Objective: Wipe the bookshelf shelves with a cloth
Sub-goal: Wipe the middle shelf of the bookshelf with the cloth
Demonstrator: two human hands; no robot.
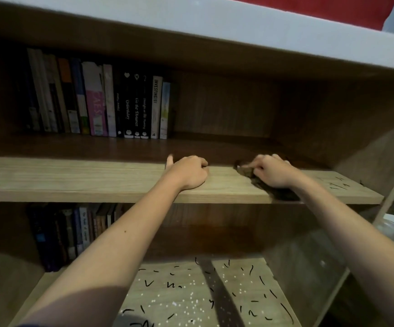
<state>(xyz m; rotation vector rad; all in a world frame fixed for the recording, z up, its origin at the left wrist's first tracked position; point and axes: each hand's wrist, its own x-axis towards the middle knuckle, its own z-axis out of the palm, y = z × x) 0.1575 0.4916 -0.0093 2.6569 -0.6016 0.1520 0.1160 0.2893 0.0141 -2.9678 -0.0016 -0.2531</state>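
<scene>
Right hand [271, 173] presses bunched dark brown cloth [246, 172] onto pale wood-grain shelf board [97, 178], curled fingers gripping it; at its 9 o'clock, left hand [187, 173], fisted and empty, probably braces.

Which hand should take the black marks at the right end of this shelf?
Right. The right hand holds the dark cloth on the shelf, and the black marks lie just beyond it to the right. The left hand rests on the shelf farther away, holding no cloth.

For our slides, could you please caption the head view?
The right hand holds a dark cloth on the upper shelf while the left hand rests beside it.
</scene>
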